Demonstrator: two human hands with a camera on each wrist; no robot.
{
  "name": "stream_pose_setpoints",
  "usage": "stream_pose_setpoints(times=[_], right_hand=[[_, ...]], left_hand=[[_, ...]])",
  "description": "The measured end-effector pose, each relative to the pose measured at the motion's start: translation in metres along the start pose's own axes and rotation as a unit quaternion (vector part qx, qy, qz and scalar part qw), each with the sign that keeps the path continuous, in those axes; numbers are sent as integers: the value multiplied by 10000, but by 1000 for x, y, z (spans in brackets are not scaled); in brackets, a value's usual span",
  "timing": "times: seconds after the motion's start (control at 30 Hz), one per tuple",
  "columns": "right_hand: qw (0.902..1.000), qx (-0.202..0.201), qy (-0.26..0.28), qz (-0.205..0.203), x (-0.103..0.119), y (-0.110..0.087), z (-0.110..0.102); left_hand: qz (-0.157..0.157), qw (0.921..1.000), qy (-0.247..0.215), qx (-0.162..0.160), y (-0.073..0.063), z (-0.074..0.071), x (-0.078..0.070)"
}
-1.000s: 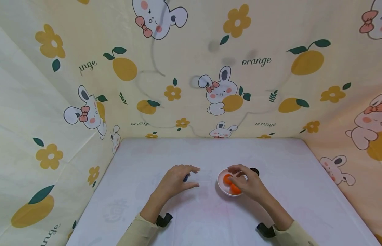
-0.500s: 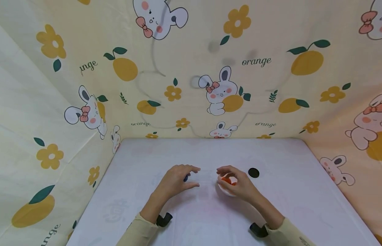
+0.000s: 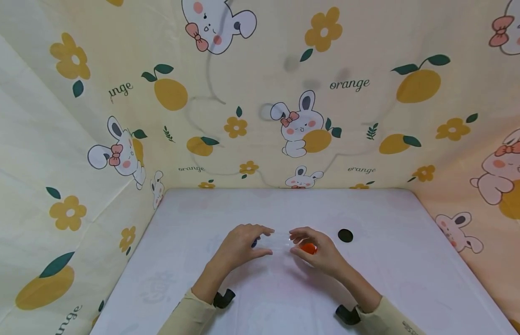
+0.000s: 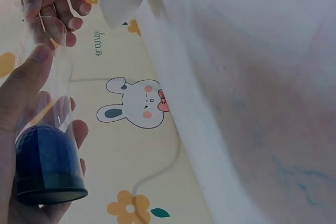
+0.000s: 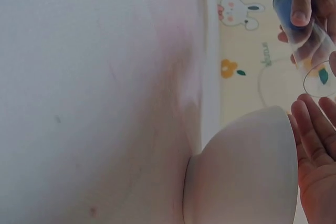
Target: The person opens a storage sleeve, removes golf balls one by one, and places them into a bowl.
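Note:
My left hand (image 3: 242, 244) grips a clear plastic tube (image 4: 60, 72), lying sideways in the head view with its open end to the right. A blue dimpled ball (image 4: 44, 150) sits inside at the dark capped end. My right hand (image 3: 322, 255) is at the tube's open end, fingers loosely curved and no object in them; fingertips lie right by the rim in both wrist views. Under and behind that hand stands a white bowl (image 5: 252, 166). An orange ball (image 3: 308, 249) shows between thumb and fingers in the head view; most of the bowl is hidden there.
A flat black disc (image 3: 345, 236) lies on the white-covered table (image 3: 285, 298), right of the bowl. Patterned cloth walls (image 3: 251, 93) with rabbits and oranges rise behind and at both sides. A black wrist device (image 3: 347, 315) sits below each hand.
My right hand has moved left from over the bowl to the tube's open end, uncovering the black disc and hiding most of the bowl. The left hand stays in place.

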State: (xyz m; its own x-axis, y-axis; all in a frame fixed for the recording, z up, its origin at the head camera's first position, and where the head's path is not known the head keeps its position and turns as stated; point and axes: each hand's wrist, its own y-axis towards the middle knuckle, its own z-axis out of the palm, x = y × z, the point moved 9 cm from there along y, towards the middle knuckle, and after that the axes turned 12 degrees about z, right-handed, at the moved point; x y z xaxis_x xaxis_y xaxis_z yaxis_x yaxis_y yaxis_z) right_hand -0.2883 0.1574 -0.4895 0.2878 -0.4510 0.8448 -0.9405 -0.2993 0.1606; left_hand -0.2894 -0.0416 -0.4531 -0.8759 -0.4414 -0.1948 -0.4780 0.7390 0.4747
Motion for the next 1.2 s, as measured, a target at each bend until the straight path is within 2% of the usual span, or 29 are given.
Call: stream_pose_setpoints(times=[0.17,0.43,0.9,1.2], right_hand=[[10000,-77,-49,-4,2,-1,1],[9998,-177,-94,58,2,-1,1],[9994,-265,-224,13,1,0,2],[9993,-250,-271,-55,1,0,2]], left_hand=[[-6,10000,72,36,0,0,0],[85,9989,458,30,1,-2,-4],[-95,9990,425,98,2,-3,-4],[46,9988,489,54,2,-4,-6]])
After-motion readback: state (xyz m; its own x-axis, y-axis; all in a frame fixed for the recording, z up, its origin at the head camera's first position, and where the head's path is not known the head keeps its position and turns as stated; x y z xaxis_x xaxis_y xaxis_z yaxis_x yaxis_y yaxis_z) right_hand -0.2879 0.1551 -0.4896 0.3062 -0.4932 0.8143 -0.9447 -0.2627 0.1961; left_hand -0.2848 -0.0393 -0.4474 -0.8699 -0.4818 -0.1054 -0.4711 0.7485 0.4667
